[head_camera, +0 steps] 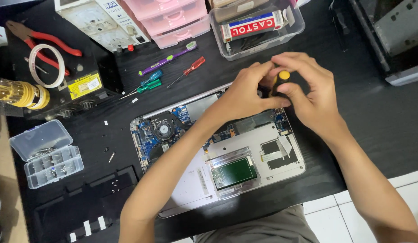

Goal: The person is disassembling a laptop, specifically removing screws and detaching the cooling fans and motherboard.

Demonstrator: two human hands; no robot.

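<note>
Both hands, left hand [245, 92] and right hand [308, 96], grip upright yellow-capped screwdriver [281, 83], steadying it over opened laptop [195, 180] on worktop [375, 103].

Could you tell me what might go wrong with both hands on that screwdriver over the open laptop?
The screwdriver, gripped by the left hand and right hand, could slip onto the laptop's bare blue circuit board. A loose screw on the black table might roll away.

Electronics repair bench: opened laptop [218, 153] w/ bare circuit board on black table [375, 117], small screwdrivers [148, 85], red pliers [42, 42], clear screw organizer [47, 155], bench power supply [103, 22].
</note>
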